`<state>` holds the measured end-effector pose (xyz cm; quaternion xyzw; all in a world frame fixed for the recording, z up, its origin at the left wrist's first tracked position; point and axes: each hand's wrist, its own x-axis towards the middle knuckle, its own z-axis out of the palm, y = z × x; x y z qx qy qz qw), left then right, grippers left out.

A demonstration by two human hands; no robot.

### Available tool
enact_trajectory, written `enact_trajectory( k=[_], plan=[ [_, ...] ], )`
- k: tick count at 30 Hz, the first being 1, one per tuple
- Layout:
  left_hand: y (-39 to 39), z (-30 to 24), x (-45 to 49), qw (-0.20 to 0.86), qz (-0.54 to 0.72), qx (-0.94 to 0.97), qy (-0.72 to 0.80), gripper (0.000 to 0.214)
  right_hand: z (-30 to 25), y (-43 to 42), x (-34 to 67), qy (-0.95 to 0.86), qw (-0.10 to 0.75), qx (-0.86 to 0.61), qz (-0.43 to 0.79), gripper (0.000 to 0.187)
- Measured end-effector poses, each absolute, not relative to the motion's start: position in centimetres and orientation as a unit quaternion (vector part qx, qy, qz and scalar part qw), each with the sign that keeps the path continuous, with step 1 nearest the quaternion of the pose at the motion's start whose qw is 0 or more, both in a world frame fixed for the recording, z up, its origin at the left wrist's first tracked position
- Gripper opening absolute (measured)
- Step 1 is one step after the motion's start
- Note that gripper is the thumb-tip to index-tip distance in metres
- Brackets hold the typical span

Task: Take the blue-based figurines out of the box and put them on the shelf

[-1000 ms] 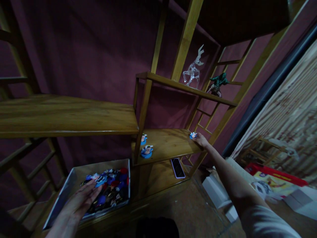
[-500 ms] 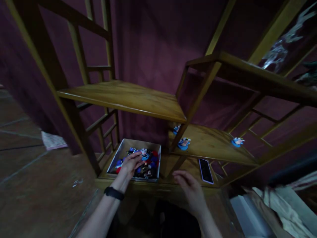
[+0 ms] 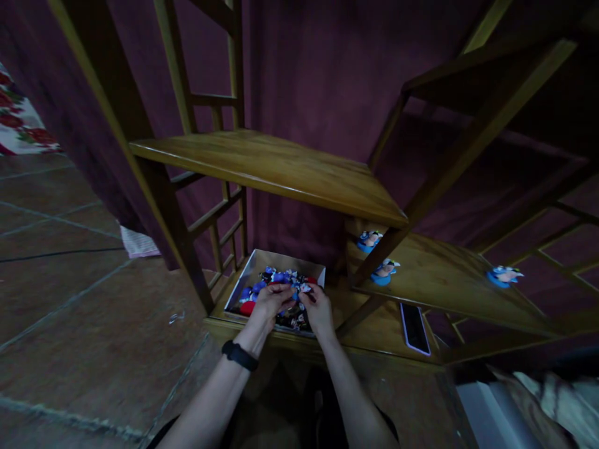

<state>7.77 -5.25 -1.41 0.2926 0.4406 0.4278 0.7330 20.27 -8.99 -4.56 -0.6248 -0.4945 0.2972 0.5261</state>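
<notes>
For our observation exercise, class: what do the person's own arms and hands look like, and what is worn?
Both forearms are bare, no sleeves or gloves in view. A slim black wristband circles the wrist of the left hand; the right hand and its wrist wear nothing visible. Rings: too dim to tell.

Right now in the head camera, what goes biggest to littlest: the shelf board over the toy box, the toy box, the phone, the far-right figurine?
shelf board
toy box
phone
far-right figurine
The phone and figurine look nearly alike, and the figurine sits farther off, so that pair is unsure.
</notes>
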Motion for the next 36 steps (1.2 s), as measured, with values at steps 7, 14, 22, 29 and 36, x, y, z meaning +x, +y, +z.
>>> enact_trajectory(
  k=[7, 14, 22, 29, 36],
  plan=[
    [-5.7, -2.1, 8.7, 0.712, 0.428, 0.282, 0.479, 0.026, -5.0, -9.0, 20.5, -0.529, 0.468, -0.666, 0.241, 0.025],
    [-6.1, -2.6, 9.0, 0.712, 0.444, 0.272, 0.471, 0.024, -5.4, -9.3, 20.5, -0.535, 0.476, -0.663, 0.217, 0.023],
    [-6.0, -3.1, 9.2, 0.717, 0.47, 0.234, 0.459, 0.015, -5.1, -8.9, 19.8, -0.524, 0.514, -0.649, 0.2, 0.022],
    [-5.2, -2.3, 8.6, 0.796, 0.425, 0.179, 0.392, 0.013, -3.9, -8.8, 20.0, -0.462, 0.604, -0.561, 0.325, 0.029],
    [-5.8, -1.6, 8.0, 0.742, 0.441, 0.295, 0.41, 0.016, -3.5, -8.9, 20.7, -0.442, 0.62, -0.496, 0.418, 0.024]
  ],
)
